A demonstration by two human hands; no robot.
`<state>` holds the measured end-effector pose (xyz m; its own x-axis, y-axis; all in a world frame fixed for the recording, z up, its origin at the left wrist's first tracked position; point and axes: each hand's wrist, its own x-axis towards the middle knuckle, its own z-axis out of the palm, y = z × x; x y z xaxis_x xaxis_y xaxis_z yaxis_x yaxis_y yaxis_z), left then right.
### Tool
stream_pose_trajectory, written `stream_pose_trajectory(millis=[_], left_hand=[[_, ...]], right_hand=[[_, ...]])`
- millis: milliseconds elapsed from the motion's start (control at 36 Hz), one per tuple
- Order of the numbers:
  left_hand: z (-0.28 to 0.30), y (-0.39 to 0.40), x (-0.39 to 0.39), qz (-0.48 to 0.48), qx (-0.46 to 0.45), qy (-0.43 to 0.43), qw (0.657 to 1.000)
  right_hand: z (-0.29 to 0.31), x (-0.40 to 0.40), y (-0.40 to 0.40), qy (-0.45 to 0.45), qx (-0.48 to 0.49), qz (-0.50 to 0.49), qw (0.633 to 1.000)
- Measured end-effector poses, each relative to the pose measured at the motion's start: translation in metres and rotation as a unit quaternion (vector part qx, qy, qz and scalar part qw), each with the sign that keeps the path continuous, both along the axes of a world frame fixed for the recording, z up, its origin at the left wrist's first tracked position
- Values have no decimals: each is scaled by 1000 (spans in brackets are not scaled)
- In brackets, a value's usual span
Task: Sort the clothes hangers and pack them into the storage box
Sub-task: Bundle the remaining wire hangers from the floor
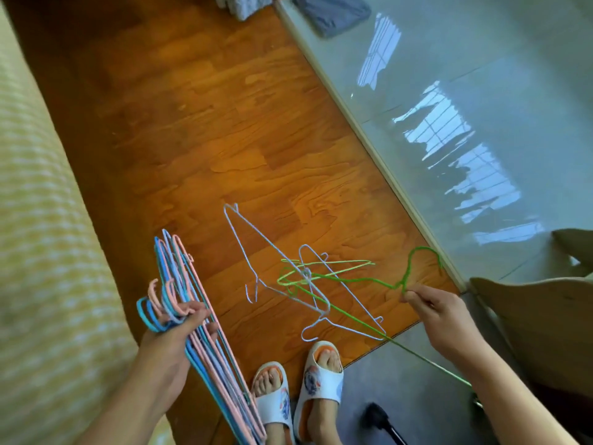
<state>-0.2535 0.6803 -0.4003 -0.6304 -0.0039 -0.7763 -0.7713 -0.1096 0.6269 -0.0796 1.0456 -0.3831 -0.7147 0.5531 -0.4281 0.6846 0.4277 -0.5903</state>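
The right hand (pixel 431 308) pinches a green hanger (pixel 349 279) just below its hook, lifting it from the tangle of pale hangers (pixel 288 274) on the wooden floor (pixel 192 123). Left of that tangle, the left hand (pixel 183 329) grips a bundle of blue and pink hangers (pixel 205 342). Lifting slowly should free the green one without dragging the others. No storage box shows.

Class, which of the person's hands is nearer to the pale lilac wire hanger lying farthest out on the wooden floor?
Left. The left hand, gripping pink and blue hangers, is just beside the pale lilac wire hanger; the right hand lies farther across.
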Motion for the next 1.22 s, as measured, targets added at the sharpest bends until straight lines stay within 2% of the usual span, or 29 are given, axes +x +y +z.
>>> stream_pose_trajectory(millis=[139,222,278,444,611,722,806,889,972,1056,1139,1222], left_hand=[[21,-5,2,27,17,14,999],[40,-5,4,46,16,18,999],[55,-5,3,54,10,18,998],[95,-7,-9,65,24,45,997],[109,16,-11,37,90,48,994],[116,29,-7,37,112,44,992],[113,22,-8,24,113,38,993],[109,11,-7,-15,81,38,996],[114,5,-10,-72,65,24,995],[115,1,-12,-128,54,2,990],[119,7,-13,-154,64,-18,986],[121,13,-10,-143,85,-37,985]], right_hand=[[24,-15,-7,94,-140,-155,973],[45,-31,-17,138,-203,-185,952],[64,-44,-20,153,-190,-171,955],[101,-78,-31,120,-103,-142,977],[113,-95,-78,100,-90,-80,988],[97,-107,-116,95,-66,-6,993],[82,-109,-122,64,66,91,992],[80,-98,-96,1,227,148,963],[82,-90,-61,50,275,227,933],[85,-100,-50,113,237,343,902],[87,-122,-69,159,168,380,895],[74,-151,-111,214,18,402,890]])
